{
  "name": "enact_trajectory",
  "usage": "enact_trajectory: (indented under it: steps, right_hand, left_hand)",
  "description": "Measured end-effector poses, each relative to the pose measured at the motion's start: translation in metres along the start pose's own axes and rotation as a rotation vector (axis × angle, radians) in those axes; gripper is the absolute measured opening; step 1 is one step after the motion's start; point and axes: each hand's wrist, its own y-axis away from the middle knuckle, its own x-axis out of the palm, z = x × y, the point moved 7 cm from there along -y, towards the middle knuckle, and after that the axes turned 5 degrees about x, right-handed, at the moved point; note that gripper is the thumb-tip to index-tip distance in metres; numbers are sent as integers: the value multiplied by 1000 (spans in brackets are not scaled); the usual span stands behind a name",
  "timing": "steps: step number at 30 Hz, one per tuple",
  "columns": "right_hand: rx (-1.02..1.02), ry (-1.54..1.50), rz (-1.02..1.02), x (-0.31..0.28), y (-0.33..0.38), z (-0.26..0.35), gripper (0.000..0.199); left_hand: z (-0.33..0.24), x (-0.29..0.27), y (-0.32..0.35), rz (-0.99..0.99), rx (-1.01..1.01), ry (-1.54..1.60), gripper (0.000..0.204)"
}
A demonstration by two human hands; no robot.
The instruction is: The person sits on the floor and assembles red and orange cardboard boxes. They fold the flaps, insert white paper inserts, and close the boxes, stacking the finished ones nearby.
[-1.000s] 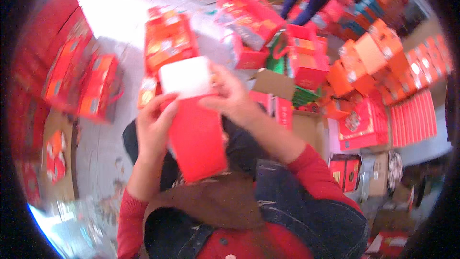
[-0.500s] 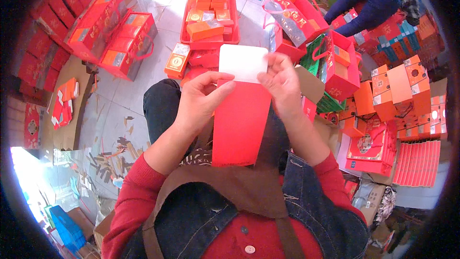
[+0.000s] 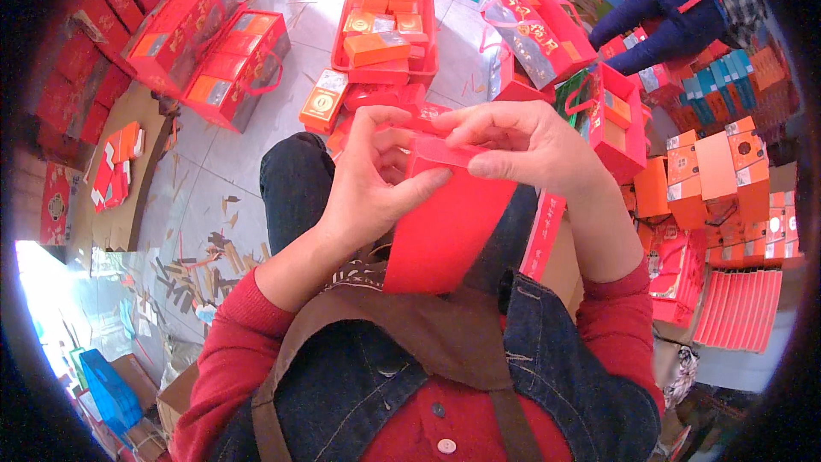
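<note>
Gripping the red carton (image 3: 449, 235) near its top with left hand (image 3: 363, 180) and right hand (image 3: 534, 145) alike, holding it over the lap (image 3: 505, 244), with its lower end by the brown apron (image 3: 419, 334)! Pinching, apparently, along a folded flap (image 3: 440, 151), half covered from view.
</note>
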Motion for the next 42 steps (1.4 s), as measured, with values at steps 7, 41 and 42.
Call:
enact_trajectory:
  steps: [7, 41, 42]
  right_hand:
    - [-13, 430, -42, 3, 7, 7, 36]
    - [-40, 413, -185, 4, -1, 0, 25]
    - [-57, 360, -139, 5, -3, -4, 25]
  left_hand:
    - [-6, 7, 6, 89, 19, 39, 56]
    - [1, -2, 1, -11, 99, -218, 49]
    - [2, -4, 2, -8, 61, -198, 48]
